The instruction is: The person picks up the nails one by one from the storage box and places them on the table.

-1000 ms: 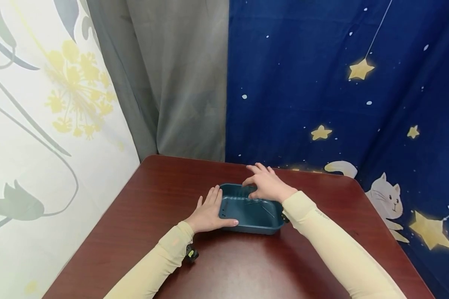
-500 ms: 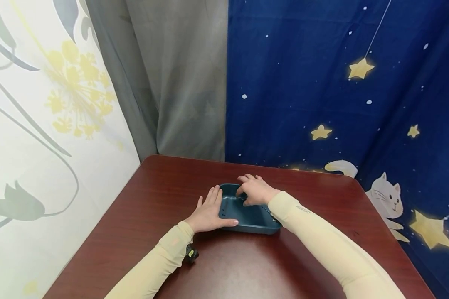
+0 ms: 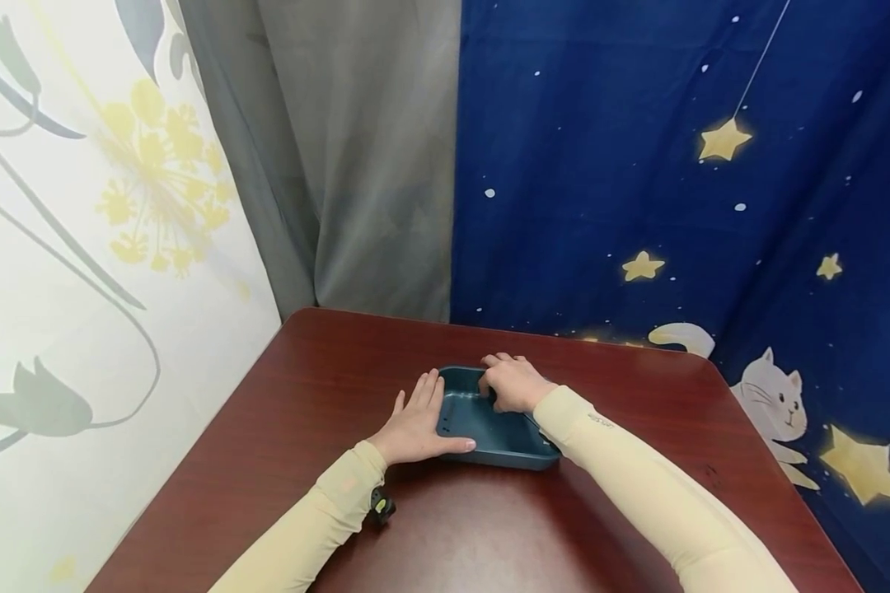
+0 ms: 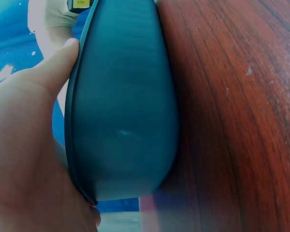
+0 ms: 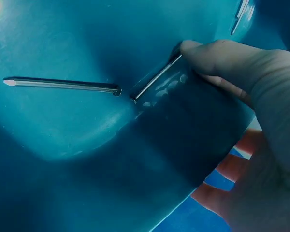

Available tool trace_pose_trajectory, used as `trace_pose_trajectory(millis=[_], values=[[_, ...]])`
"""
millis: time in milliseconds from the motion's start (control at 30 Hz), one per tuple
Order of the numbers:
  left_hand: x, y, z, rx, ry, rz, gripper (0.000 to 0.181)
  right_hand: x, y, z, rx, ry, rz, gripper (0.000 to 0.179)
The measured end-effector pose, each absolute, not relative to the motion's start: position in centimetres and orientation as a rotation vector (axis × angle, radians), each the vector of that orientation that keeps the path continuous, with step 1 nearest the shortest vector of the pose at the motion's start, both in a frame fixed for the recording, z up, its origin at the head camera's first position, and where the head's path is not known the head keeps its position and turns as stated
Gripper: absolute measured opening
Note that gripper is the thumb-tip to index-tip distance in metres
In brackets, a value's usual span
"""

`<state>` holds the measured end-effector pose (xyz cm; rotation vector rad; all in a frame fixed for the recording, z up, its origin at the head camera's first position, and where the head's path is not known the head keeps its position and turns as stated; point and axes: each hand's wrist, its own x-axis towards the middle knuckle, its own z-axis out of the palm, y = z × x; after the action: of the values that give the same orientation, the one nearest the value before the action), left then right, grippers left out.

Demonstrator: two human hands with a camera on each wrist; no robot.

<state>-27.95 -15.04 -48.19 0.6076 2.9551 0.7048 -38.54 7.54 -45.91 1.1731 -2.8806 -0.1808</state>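
Note:
A teal rectangular tray [image 3: 500, 457] sits on the table between both hands. My left hand [image 3: 414, 428] rests on its left rim, fingers straight and thumb along the near edge. The left wrist view shows the tray's outer wall [image 4: 121, 106] beside that thumb. My right hand [image 3: 515, 387] reaches in at the far side. In the right wrist view its thumb and index finger pinch the upper end of a metal nail [image 5: 157, 77] by the tray wall, while the other fingers hang outside the rim. A second nail [image 5: 63, 84] lies on the tray floor, and a third nail [image 5: 240, 17] shows farther off.
The reddish-brown wooden table [image 3: 326, 362] extends around the tray. Grey curtain [image 3: 386, 165] and blue star-patterned curtain [image 3: 564, 165] hang behind its far edge; a white floral one [image 3: 215, 313] hangs at left. A small black device [image 3: 381, 505] is on the left wrist.
My right hand has moved left and down into the tray, and its thumb and fingers have closed together. The left hand and the tray have kept their place.

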Motion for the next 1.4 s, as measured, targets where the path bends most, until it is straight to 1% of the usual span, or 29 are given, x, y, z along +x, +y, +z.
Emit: trace_pose_trajectory(millis=[167, 400, 533, 700, 867, 1100, 1400], values=[[-27.9, -14.8, -47.7, 0.618, 2.956, 0.722, 0.131, -38.3, 7.6, -45.5, 1.137, -2.888, -0.195, 0.015], [-28.0, -14.7, -47.9, 0.629, 2.967, 0.710, 0.131, -38.0, 8.0, -45.2, 1.053, -2.937, -0.323, 0.028], [-28.1, -14.8, -47.9, 0.624, 2.970, 0.697, 0.132, -38.1, 8.1, -45.1, 1.012, -2.936, -0.396, 0.030], [-28.2, -14.7, -48.0, 0.640, 2.965, 0.713, 0.131, -38.1, 8.2, -45.1, 1.007, -2.945, -0.419, 0.027], [-28.3, -14.8, -48.6, 0.648, 2.970, 0.731, 0.131, -38.2, 8.2, -45.2, 1.040, -2.956, -0.423, 0.017], [-28.4, -14.8, -48.6, 0.638, 2.968, 0.714, 0.131, -38.0, 8.1, -44.9, 1.035, -3.013, -0.426, 0.017], [-28.0, -15.0, -47.9, 0.604, 2.951, 0.687, 0.131, -37.3, 7.9, -43.5, 1.021, -3.066, -0.354, 0.013]])
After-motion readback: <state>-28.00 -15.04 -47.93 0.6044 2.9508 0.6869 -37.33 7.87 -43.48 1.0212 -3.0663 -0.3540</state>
